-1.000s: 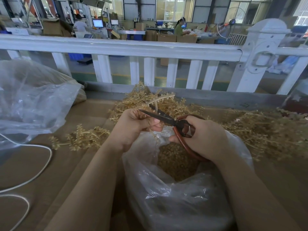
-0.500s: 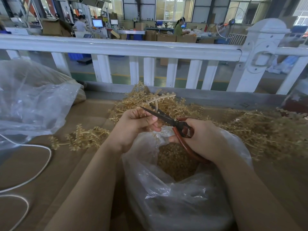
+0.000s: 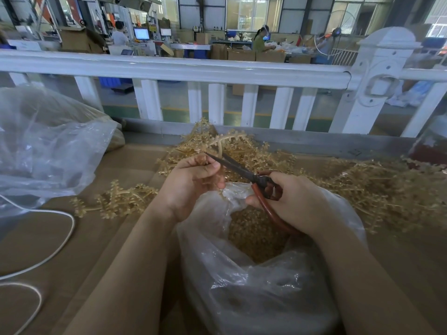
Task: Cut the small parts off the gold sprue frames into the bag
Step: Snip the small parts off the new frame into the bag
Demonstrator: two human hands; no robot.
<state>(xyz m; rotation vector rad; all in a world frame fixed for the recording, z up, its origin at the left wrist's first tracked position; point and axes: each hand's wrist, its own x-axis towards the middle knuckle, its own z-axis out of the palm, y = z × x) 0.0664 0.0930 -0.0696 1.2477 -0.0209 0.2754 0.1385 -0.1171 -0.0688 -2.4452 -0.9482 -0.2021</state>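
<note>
My left hand (image 3: 193, 182) grips a gold sprue frame (image 3: 221, 142) whose bare stem curves up above my fingers. My right hand (image 3: 295, 201) holds dark scissors (image 3: 238, 169) with red handles. Their blades point up-left and lie against the stem just above my left thumb. Both hands hover over the mouth of a clear plastic bag (image 3: 256, 293), which holds a heap of small gold parts (image 3: 254, 235).
Gold sprue frames are piled behind the hands (image 3: 242, 153) and to the right (image 3: 377, 189); a few lie at the left (image 3: 116, 200). A large crumpled clear bag (image 3: 48, 146) and a white cable (image 3: 55, 252) lie on the cardboard at the left. A white railing (image 3: 174, 70) stands beyond.
The scissor blades have closed slightly and moved up along the stem by my left thumb. Both hands stay over the bag.
</note>
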